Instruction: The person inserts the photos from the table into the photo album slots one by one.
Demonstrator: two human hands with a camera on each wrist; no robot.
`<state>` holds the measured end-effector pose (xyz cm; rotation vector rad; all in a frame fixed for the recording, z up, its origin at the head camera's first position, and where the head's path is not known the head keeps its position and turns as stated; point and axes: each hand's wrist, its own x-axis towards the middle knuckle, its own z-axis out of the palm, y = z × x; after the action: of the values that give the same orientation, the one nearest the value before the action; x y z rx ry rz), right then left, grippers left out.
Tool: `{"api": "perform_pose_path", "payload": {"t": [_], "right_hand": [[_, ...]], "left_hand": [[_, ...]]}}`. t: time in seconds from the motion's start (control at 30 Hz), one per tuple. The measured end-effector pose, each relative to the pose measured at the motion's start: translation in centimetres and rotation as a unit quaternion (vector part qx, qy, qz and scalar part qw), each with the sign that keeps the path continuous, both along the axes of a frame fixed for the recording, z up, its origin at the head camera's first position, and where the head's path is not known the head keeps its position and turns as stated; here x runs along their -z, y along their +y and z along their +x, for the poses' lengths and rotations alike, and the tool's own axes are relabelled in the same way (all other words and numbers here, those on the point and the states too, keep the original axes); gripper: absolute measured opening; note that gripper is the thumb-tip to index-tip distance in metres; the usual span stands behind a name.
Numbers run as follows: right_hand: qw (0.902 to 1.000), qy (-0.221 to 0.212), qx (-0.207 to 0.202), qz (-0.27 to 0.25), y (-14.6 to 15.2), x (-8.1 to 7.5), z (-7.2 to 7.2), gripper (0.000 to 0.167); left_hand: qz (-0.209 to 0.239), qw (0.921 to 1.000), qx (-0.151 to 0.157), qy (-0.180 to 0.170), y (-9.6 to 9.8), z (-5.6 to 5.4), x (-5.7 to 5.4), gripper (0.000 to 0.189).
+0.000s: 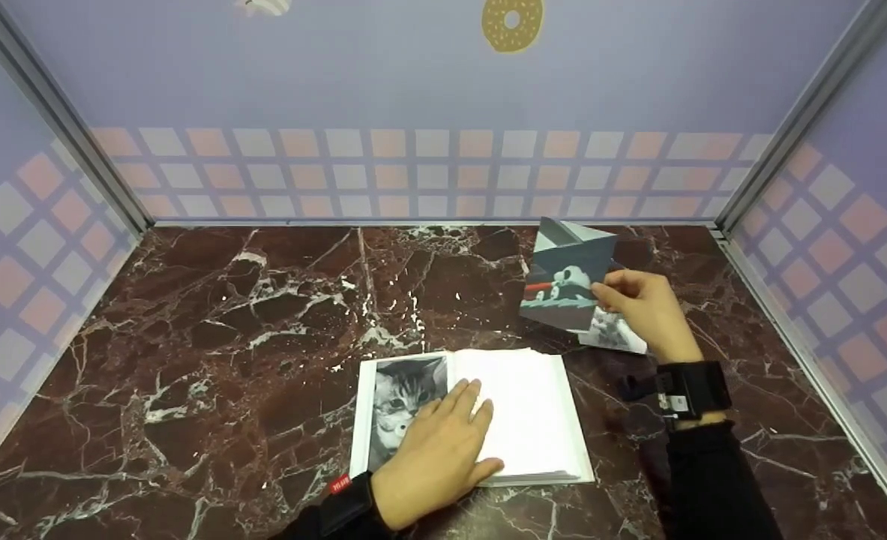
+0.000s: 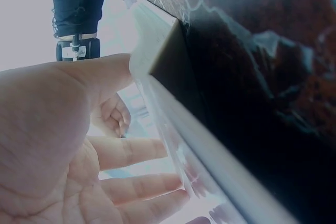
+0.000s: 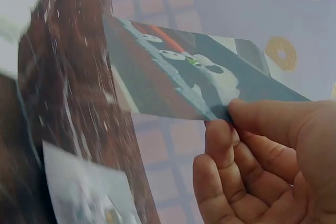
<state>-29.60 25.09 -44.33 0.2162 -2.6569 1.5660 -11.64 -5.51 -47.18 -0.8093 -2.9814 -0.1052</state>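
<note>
An open photo album (image 1: 522, 420) lies at the front of the table, with a black-and-white cat picture (image 1: 406, 382) on its left page and a bright white right page. My left hand (image 1: 443, 446) rests across the middle of the album with fingers extended; the left wrist view shows them along the page (image 2: 152, 98). Between thumb and forefinger, my right hand (image 1: 649, 307) pinches a dark teal picture card (image 1: 559, 289) with cartoon pandas, raised and tilted. The right wrist view shows this panda card (image 3: 173, 77) held at its edge.
Under the raised card lies another picture (image 1: 615, 330), greyish, partly hidden by it and the right hand. The dark red marbled table (image 1: 263, 337) is bounded by checked walls (image 1: 413, 172) at the back and both sides.
</note>
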Motion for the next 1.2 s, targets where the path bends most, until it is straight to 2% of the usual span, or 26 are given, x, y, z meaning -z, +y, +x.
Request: {"api": "perform_pose_path", "payload": {"t": [0.2, 0.53, 0.8, 0.9, 1.0, 1.13, 1.2], "right_hand": [[0.999, -0.005, -0.028, -0.034, -1.7, 0.4, 0.1, 0.023], [0.9943, -0.045, -0.072, -0.063, -4.0, 1.3, 0.1, 0.019], [0.9921, -0.04, -0.068, -0.098, -5.5, 2.8, -0.1, 0.017], [0.9907, -0.043, -0.068, -0.11, -5.9, 3.2, -0.2, 0.017], [0.99, -0.045, -0.064, -0.118, -6.3, 3.5, -0.1, 0.017], [0.9886, -0.051, -0.06, -0.128, -6.7, 3.7, 0.1, 0.016], [0.9881, -0.053, -0.058, -0.132, -6.9, 3.9, 0.2, 0.015]], "left_hand": [[0.019, 0.9998, 0.01, 0.002, -0.1, -0.3, 0.2, 0.073], [0.013, 0.9996, 0.017, -0.02, -0.3, -0.6, 0.4, 0.073], [0.013, 0.9996, 0.023, -0.011, -0.3, -0.6, 0.3, 0.073], [0.019, 0.9993, 0.027, -0.018, -0.5, -0.7, 0.2, 0.072], [0.04, 0.9983, 0.028, -0.031, -0.6, -0.9, 0.2, 0.067], [0.07, 0.997, 0.028, -0.018, -0.6, -1.2, 0.4, 0.055], [0.075, 0.9968, 0.028, -0.006, -0.5, -1.4, 0.6, 0.056]]}}
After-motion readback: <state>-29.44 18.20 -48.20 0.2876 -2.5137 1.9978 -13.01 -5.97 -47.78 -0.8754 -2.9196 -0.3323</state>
